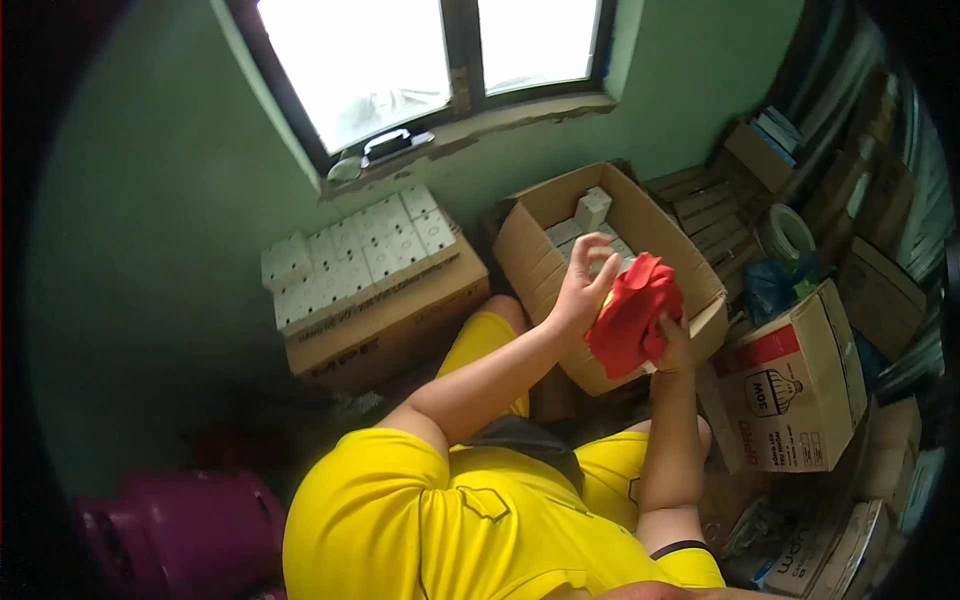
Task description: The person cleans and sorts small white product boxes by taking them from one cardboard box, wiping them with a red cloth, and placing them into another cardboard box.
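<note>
A bunched red cloth (632,318) is held up above the near side of an open cardboard box (527,250). My right hand (672,345) grips the cloth from its right side, fingers closed on it. On the cloth's upper left is my left hand (588,285), its thumb and fingers curled toward each other; whatever lies between them is too small to name. Inside the box sit several white boxes (593,207). More white boxes (365,250) stand in rows on a closed carton (400,318) to the left.
A carton with a bulb picture (790,395) stands at the right, near a blue plastic bag (768,290) and a white roll (787,232). A purple gas cylinder (200,530) is at the lower left. A window sill (480,130) runs behind.
</note>
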Motion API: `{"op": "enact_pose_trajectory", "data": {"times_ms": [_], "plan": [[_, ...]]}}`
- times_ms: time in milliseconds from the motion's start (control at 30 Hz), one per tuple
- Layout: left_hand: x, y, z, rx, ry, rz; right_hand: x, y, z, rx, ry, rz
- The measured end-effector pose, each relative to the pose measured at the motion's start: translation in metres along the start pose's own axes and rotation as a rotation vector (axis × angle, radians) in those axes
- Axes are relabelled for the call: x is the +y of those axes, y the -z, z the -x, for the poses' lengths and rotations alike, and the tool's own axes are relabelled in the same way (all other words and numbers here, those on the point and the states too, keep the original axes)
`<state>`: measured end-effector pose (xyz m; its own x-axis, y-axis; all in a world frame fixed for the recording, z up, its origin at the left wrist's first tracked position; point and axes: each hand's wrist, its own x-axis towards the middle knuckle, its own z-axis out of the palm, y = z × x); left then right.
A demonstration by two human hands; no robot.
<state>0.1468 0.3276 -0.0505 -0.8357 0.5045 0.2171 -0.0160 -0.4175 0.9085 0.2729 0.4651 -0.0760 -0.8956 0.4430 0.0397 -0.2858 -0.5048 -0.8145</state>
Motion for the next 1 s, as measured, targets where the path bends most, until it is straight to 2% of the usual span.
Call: {"op": "enact_pose_trajectory", "data": {"times_ms": [100, 200, 300, 333, 433, 533, 567, 633, 667, 700, 767, 800, 900, 967, 1000], "plan": [[0.047, 0.01, 0.012, -0.248, -0.29, -0.313, 0.004, 0.009, -0.013, -0.045, -0.01, -0.075], [0.056, 0.034, -0.006, -0.68, -0.709, -0.674, 0.004, -0.002, -0.014, -0.118, -0.04, -0.078], [0.073, 0.049, -0.008, -0.796, -0.47, -0.684, 0.008, -0.021, -0.012, -0.087, -0.028, -0.03], [0.079, 0.055, -0.009, -0.837, -0.461, -0.701, 0.013, -0.015, -0.018, -0.168, -0.057, -0.045], [0.107, 0.062, 0.001, -0.848, -0.244, -0.737, 0.015, -0.032, -0.015, -0.198, -0.105, -0.092], [0.088, 0.065, 0.007, -0.728, -0.243, -0.728, 0.024, -0.058, -0.022, -0.194, -0.229, -0.337], [0.077, 0.065, 0.01, -0.679, -0.23, -0.702, 0.027, -0.062, -0.023, -0.121, -0.207, -0.291], [0.06, 0.064, 0.016, -0.579, -0.337, -0.729, 0.035, -0.064, -0.027, 0.025, -0.16, -0.199], [0.056, 0.064, 0.019, -0.529, -0.402, -0.77, 0.045, -0.056, -0.037, -0.007, -0.111, -0.167], [0.053, 0.063, 0.02, -0.476, -0.466, -0.808, 0.05, -0.045, -0.043, 0.006, -0.05, -0.007], [0.06, 0.064, 0.021, -0.506, -0.372, -0.725, 0.042, -0.054, -0.043, 0.037, 0.064, 0.316], [0.065, 0.066, 0.023, -0.508, -0.353, -0.74, 0.039, -0.059, -0.042, 0.156, 0.055, 0.315], [0.089, 0.085, 0.023, -0.589, -0.255, -0.884, 0.017, -0.065, -0.044, 0.165, 0.102, -0.152], [0.093, 0.119, 0.01, -0.524, -0.358, -1.064, 0.007, -0.037, -0.055, 0.213, 0.159, -0.223], [0.115, 0.135, 0.005, -0.507, -0.211, -1.09, 0.0, -0.015, -0.061, 0.242, 0.187, -0.259]]}}
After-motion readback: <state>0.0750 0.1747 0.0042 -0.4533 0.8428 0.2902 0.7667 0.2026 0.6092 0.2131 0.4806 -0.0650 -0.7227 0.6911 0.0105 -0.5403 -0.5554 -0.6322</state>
